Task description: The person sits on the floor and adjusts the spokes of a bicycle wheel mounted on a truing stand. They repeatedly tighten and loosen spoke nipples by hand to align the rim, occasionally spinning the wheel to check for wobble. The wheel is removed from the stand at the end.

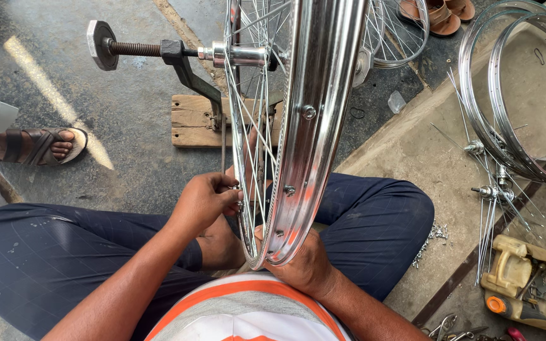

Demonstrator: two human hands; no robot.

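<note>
- The person is sitting cross-legged on the concrete floor (pixel 127 145), with a spoked bicycle wheel (pixel 304 126) standing upright between the knees.
- The wheel's hub (pixel 238 55) is sitting on the threaded axle of a dark metal truing stand (pixel 181 66), which is fixed to a small wooden block (pixel 194 120) on the floor.
- The left hand (pixel 206 202) is clenching around a thin tool at the spokes (pixel 251 145), just inside the rim's lower part; the fingertips are curling in against the spoke ends, and the tool itself is mostly hidden.
- The right hand (pixel 304 265) is gripping the bottom of the shiny rim (pixel 317 95) from underneath, with the thumb lying against the rim's outer face.
- A sandalled foot (pixel 39 146) of another person is resting on the floor to the left, well apart from the wheel.
- Bare chrome rims (pixel 507 132) are leaning together on the raised slab at the right, with loose hubs and bundled spokes (pixel 494 189) lying just beside them.
- A dirty yellowish plastic container (pixel 526 281) is lying at the lower right, near a scatter of small nipples (pixel 434 237).
- A pair of brown sandals (pixel 440 14) is lying beyond the wheel at the top.
</note>
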